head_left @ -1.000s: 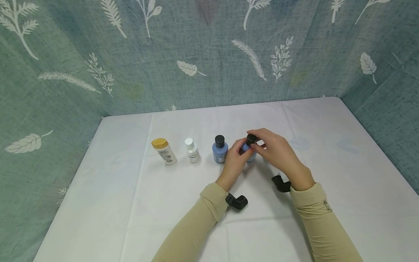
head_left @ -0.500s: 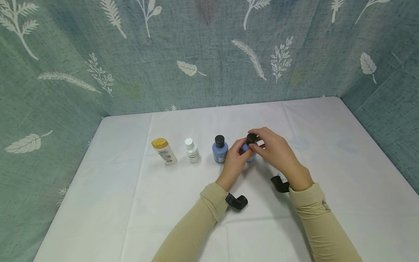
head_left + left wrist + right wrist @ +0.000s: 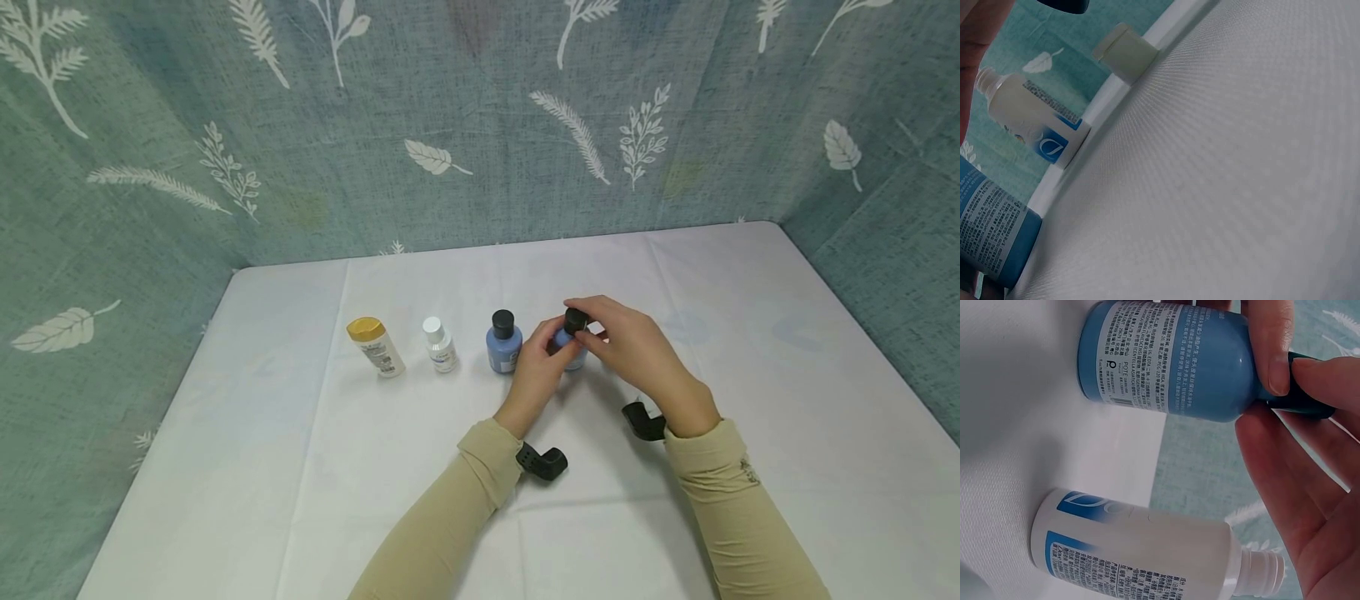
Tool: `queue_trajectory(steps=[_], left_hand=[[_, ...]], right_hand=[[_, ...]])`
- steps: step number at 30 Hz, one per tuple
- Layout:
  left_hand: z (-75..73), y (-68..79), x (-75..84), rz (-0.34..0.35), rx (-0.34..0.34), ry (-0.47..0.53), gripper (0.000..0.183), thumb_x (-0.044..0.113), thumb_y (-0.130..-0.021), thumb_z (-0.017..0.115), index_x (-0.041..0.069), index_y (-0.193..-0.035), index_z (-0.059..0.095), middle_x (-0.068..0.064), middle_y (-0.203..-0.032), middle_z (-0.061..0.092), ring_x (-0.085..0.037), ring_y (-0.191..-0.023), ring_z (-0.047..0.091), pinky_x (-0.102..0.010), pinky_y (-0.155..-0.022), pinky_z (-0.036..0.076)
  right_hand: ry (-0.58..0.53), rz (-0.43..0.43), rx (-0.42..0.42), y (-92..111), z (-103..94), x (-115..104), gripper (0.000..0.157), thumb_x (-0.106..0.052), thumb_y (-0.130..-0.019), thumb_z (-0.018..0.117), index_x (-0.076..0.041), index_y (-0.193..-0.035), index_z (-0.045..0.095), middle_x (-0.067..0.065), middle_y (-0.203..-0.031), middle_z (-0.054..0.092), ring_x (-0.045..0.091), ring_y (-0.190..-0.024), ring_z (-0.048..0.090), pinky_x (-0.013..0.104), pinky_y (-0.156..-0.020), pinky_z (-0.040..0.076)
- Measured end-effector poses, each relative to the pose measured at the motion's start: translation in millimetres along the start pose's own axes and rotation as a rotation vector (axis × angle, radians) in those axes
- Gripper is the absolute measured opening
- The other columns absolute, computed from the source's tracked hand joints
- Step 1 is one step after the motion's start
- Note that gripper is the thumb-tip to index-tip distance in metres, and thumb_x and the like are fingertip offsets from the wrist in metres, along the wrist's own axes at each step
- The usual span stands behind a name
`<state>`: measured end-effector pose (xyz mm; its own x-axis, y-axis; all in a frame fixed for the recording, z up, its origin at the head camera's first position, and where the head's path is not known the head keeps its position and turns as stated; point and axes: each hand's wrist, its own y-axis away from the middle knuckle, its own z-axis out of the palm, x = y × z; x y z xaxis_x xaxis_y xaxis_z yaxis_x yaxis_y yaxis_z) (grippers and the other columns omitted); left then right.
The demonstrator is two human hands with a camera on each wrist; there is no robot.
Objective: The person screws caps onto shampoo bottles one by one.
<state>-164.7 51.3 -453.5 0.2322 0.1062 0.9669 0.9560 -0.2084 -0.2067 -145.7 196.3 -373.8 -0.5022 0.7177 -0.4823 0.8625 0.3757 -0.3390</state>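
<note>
The left hand [image 3: 534, 371] grips a blue bottle [image 3: 1166, 359] with a printed label. The bottle stands upright on the white-covered table. Thumb and fingers of the right hand [image 3: 637, 346] pinch the black cap [image 3: 575, 320] on its neck. Whether the cap is loose or tight cannot be told. Beyond the right hand stands a white bottle [image 3: 1135, 544] with blue label marks and a bare threaded neck, mostly hidden in the head view. A pale cap [image 3: 1125, 55] sits on the table near that white bottle in the left wrist view.
Left of the hands stand a second blue bottle [image 3: 504, 346] with a black cap, a small white bottle [image 3: 441, 346] with a white cap, and a white bottle [image 3: 377, 348] with a yellow cap. A leaf-patterned curtain [image 3: 480, 150] borders the table's back and sides.
The right hand shifts slightly at the wrist and fingers, still pinching the black cap. The left hand and the bottles keep their places.
</note>
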Motion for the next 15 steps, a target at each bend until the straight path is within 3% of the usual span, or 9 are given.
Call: queue_trajectory(steps=[15], left_hand=[[-0.6, 1.7, 1.4, -0.034, -0.014, 0.029, 0.035, 0.021, -0.084, 0.060, 0.021, -0.119, 0.056, 0.014, -0.111, 0.054, -0.003, -0.102, 0.048, -0.026, -0.088, 0.041]], right_hand=[[0.008, 0.013, 0.045, -0.2, 2.8, -2.7, 0.043, -0.016, -0.081, 0.066, -0.012, -0.122, 0.054, 0.000, -0.105, 0.055, 0.016, -0.089, 0.057, 0.031, -0.069, 0.048]])
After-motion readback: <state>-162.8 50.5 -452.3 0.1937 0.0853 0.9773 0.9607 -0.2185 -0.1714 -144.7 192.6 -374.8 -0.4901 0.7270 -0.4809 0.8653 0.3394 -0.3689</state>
